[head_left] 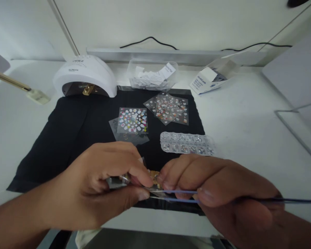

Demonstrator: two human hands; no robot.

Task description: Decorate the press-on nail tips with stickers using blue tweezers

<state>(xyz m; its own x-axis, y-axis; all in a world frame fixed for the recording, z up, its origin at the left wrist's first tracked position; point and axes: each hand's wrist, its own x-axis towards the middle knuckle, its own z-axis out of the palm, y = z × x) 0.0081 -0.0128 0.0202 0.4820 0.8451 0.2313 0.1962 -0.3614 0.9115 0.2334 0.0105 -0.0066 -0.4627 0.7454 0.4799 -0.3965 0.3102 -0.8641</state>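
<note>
The left hand [101, 186] pinches a small clear sticker sheet [152, 180] with gold decals at its near edge, low over the black cloth [67, 138] on the surface [248, 121]. The right hand [217, 193] has its grip pressed together on blue tweezers [181, 195], whose tips meet the sheet. The sheet looks thin, light, floppy and slippery; holding it by a bare margin seems safest. A gem tray [186, 142], two sticker sheets and a nail lamp [85, 74] lie beyond.
</note>
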